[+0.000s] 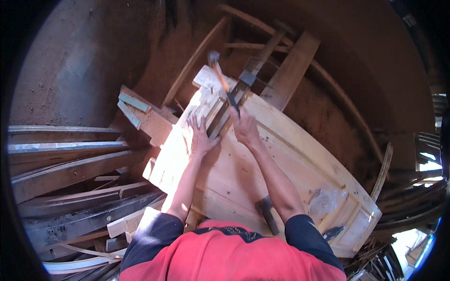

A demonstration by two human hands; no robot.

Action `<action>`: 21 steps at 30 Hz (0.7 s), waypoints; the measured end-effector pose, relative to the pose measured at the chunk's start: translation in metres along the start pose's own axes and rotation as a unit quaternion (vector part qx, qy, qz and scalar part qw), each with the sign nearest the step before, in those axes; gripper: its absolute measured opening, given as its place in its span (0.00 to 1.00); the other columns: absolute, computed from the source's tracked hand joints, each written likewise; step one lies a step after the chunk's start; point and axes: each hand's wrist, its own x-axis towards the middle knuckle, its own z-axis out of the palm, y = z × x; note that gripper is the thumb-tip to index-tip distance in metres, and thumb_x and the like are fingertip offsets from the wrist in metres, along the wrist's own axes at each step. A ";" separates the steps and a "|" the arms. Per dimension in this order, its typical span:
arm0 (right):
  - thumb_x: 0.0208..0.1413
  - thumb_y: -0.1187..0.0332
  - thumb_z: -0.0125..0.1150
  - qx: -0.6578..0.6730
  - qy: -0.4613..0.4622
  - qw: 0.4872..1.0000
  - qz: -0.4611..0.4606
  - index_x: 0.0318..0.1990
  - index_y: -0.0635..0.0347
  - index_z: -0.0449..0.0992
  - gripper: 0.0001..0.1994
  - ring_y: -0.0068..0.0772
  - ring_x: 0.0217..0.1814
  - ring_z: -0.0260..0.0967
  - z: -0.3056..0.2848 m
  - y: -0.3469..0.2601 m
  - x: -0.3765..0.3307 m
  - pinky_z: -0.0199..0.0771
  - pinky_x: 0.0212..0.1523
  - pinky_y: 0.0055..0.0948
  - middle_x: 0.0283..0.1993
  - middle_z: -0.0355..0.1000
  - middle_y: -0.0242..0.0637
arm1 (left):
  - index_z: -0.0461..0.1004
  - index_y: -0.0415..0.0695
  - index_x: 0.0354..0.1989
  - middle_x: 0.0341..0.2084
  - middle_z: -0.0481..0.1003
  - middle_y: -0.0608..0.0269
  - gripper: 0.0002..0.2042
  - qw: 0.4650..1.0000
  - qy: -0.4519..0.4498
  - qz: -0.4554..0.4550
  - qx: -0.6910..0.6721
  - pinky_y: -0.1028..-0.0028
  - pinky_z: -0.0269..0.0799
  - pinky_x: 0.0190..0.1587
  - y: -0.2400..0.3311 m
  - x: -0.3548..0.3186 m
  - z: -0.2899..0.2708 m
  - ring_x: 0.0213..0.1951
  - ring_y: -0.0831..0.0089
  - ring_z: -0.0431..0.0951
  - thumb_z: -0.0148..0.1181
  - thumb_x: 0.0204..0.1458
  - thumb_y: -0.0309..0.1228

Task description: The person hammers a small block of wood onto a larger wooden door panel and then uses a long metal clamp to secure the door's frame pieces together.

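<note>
My right hand (245, 127) is closed round the black grip of a hammer (219, 74), which has an orange shaft and a metal head raised past the far edge of the work. My left hand (201, 139) lies with fingers spread on a pale wooden panel (243, 164), its thumb beside a dark narrow strip (226, 112). That strip runs away from me to a grey metal block (247, 77) at the panel's far edge. Any small piece under the left fingers is hidden. A dark-handled tool (268, 215), perhaps another hammer, rests on the panel near my right elbow.
A clear plastic bag (323, 201) and a small dark blue tool (333, 232) lie on the panel at right. Stacked boards (70, 178) crowd the left side. Planks (290, 70) and a curved wooden frame (351, 103) extend beyond the far edge, over brown ground.
</note>
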 end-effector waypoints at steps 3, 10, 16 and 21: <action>0.70 0.53 0.50 0.159 0.128 0.967 -0.150 0.39 0.62 0.66 0.18 0.40 0.23 0.69 -0.053 -0.080 -0.003 0.67 0.26 0.39 0.23 0.67 0.44 | 0.49 0.41 0.74 0.74 0.39 0.35 0.56 0.999 -0.008 -0.019 -0.027 0.47 0.41 0.74 0.004 0.002 0.000 0.74 0.34 0.32 0.75 0.38 0.48; 0.68 0.50 0.48 -0.102 -0.104 0.983 0.115 0.43 0.65 0.70 0.22 0.69 0.41 0.74 0.018 0.033 -0.022 0.71 0.37 0.60 0.38 0.74 0.66 | 0.50 0.40 0.74 0.74 0.38 0.35 0.56 1.000 0.001 0.008 0.012 0.47 0.41 0.74 0.005 0.008 0.003 0.74 0.33 0.31 0.75 0.38 0.49; 0.67 0.56 0.52 0.102 0.041 0.993 -0.042 0.41 0.64 0.72 0.16 0.64 0.34 0.74 -0.032 -0.057 -0.014 0.71 0.32 0.53 0.31 0.73 0.57 | 0.49 0.38 0.74 0.74 0.39 0.33 0.56 1.000 -0.011 -0.009 0.019 0.49 0.43 0.74 0.005 0.006 0.000 0.74 0.33 0.31 0.74 0.39 0.49; 0.67 0.56 0.52 0.016 0.041 0.999 -0.005 0.40 0.65 0.71 0.17 0.65 0.36 0.75 0.009 0.013 -0.030 0.72 0.35 0.55 0.29 0.74 0.58 | 0.49 0.40 0.75 0.74 0.39 0.35 0.57 1.000 -0.013 0.008 0.026 0.45 0.39 0.74 0.008 0.004 0.001 0.74 0.34 0.32 0.73 0.39 0.53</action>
